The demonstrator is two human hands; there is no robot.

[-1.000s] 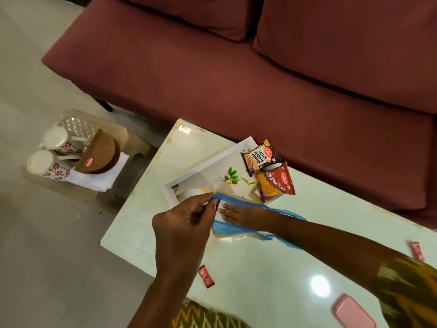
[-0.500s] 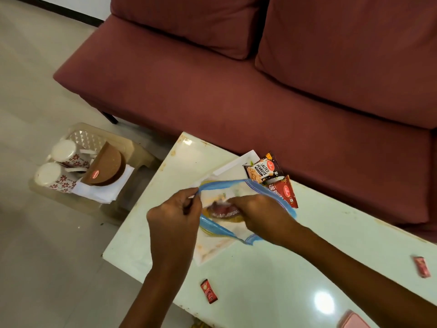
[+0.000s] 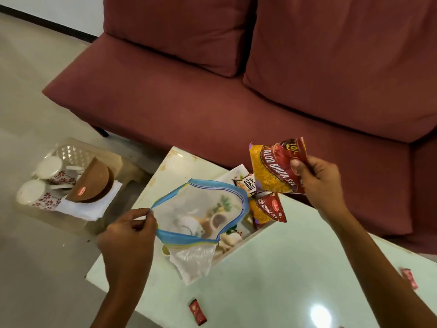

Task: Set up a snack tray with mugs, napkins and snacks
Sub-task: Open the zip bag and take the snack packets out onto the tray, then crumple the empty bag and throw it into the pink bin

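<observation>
We log one maroon sofa (image 3: 212, 110) with two back cushions, standing behind the counter (image 3: 283, 268) on a pale tiled floor (image 3: 35, 91). The counter is one pale green glossy top, stained at its far corner. On it lies one white tray (image 3: 236, 245) with a floral print. One beige plastic basket (image 3: 71, 150) sits on the floor left of the counter.

Counts, basket: two white mugs (image 3: 50, 168) with red flowers lying on their sides, one brown bowl (image 3: 94, 183) tilted on its edge, one stack of white napkins (image 3: 89, 207).

Counts, snacks: two Aloo Bhujia Sev packets and one salted peanuts packet (image 3: 247, 184). One sev packet (image 3: 275, 166) is raised above the tray's far end, pinched at its right edge by the right hand (image 3: 316, 176). The second sev packet (image 3: 267, 209) and the peanuts rest at the tray's far end.

One clear zip bag (image 3: 201, 216) with a blue rim hangs open over the tray; the left hand (image 3: 127, 230) pinches its rim at the left.

Two small red sachets on the counter: one (image 3: 197, 312) near its front edge, one (image 3: 409, 278) at its right.
</observation>
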